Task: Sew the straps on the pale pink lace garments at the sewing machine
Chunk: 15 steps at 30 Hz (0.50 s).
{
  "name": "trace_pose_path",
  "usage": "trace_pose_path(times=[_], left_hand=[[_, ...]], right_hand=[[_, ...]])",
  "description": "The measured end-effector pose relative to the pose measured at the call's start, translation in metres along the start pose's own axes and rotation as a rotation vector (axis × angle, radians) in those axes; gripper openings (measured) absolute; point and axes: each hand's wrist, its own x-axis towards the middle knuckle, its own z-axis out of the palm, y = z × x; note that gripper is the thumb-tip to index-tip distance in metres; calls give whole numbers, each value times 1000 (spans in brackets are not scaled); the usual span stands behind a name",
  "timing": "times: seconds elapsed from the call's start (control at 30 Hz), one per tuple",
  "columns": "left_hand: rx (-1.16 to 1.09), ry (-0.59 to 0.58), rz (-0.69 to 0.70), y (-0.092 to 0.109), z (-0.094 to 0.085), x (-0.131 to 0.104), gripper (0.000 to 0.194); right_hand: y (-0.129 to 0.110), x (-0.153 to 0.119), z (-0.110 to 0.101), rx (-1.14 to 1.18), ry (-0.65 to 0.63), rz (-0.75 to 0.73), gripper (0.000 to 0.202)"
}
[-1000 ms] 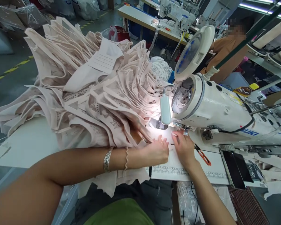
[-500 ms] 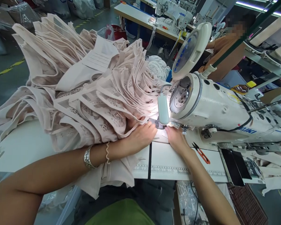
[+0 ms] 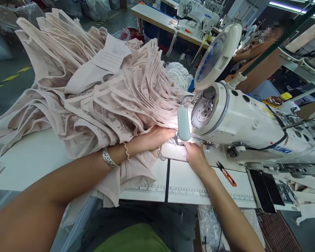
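Note:
Beside the needle area of a white sewing machine (image 3: pixel 236 112), my left hand (image 3: pixel 159 136) is closed on the edge of a beige lace garment (image 3: pixel 144 101), its fingertips partly hidden near the presser foot (image 3: pixel 177 140). My right hand (image 3: pixel 196 155) is closed just right of the foot, thumb and fingers at the edge of a pale fabric piece (image 3: pixel 173 152) that lies flat between both hands. The grey-green guard (image 3: pixel 183 123) hides part of the stitching spot. Beige garments pile up left of and behind my left hand.
Orange-handled thread snips (image 3: pixel 226 174) lie right of my right wrist. A ruler strip (image 3: pixel 189 191) runs along the table's front edge. A round magnifier (image 3: pixel 217 57) stands above the machine head. Behind are another sewing machine (image 3: pixel 195 17) and a person in brown (image 3: pixel 254 63).
My left hand has shifted slightly left and up, its fingers now flatter along the garment. The pale piece between the hands now shows a rounded edge. My right hand stays close to the foot.

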Motion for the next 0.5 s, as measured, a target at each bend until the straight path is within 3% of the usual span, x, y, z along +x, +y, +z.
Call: trace_pose_path(times=[0.23,0.5], left_hand=[[57,21,123,-2,0,1,30],[82,81,65,6,-2,4,22]], right_hand=[[2,-5,8,116,155,-56,60],[-2,-9,10,102,135,-2,63]])
